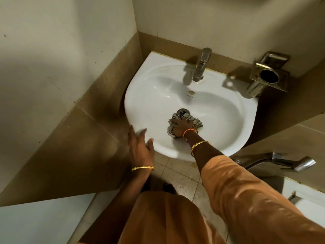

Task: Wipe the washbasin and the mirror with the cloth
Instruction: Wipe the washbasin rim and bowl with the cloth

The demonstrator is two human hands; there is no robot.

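A white washbasin (219,110) hangs in the corner of a tiled wall. My right hand (181,126) presses a white cloth with dark checks (194,120) flat against the bowl, just below the metal drain (183,112). My left hand (139,147) rests on the basin's front left rim, fingers apart, holding nothing. A steel tap (201,66) stands at the back of the basin. The mirror is not in view.
A steel tumbler holder (269,76) is fixed to the wall at the right of the basin. A metal hand sprayer (288,162) hangs low at the right. Brown tiled walls close in on the left and behind. Tiled floor lies below.
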